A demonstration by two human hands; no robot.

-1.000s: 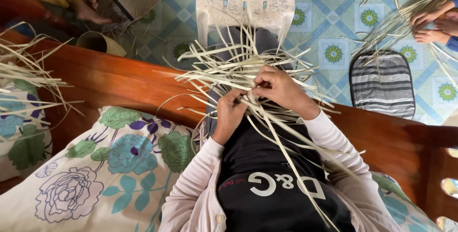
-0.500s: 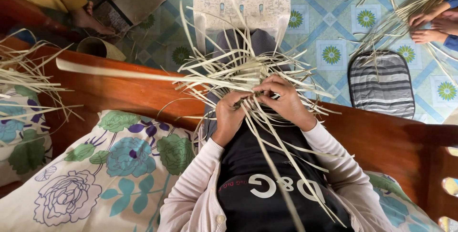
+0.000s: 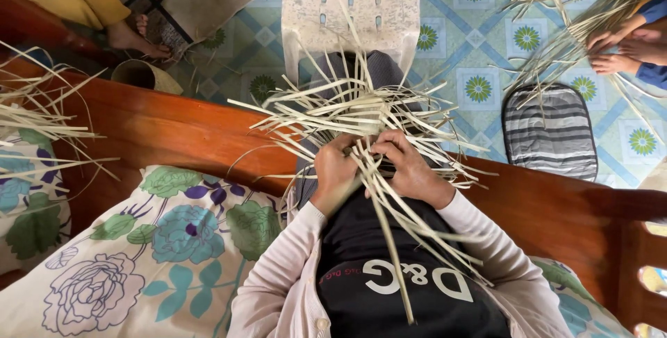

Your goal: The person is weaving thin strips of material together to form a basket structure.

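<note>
A bundle of pale dried leaf strips (image 3: 347,112) fans out over my lap, partly woven where the strips cross. My left hand (image 3: 335,171) grips strips at the near edge of the weave. My right hand (image 3: 408,168) pinches strips right beside it, thumbs close together. Several long loose strips (image 3: 410,230) trail back over my black shirt and pink sleeves. The part of the weave under my fingers is hidden.
A white plastic chair (image 3: 351,4) stands ahead on the patterned tile floor. A wooden rail (image 3: 160,126) crosses below me, with a floral cushion (image 3: 139,254) at left. More strips (image 3: 35,116) lie far left. Another person's hands (image 3: 618,46) work strips at top right, near a striped mat (image 3: 549,133).
My hands have drawn closer together on the weave, the right one dropping lower. The loose strips shifted and now hang further down over my shirt.
</note>
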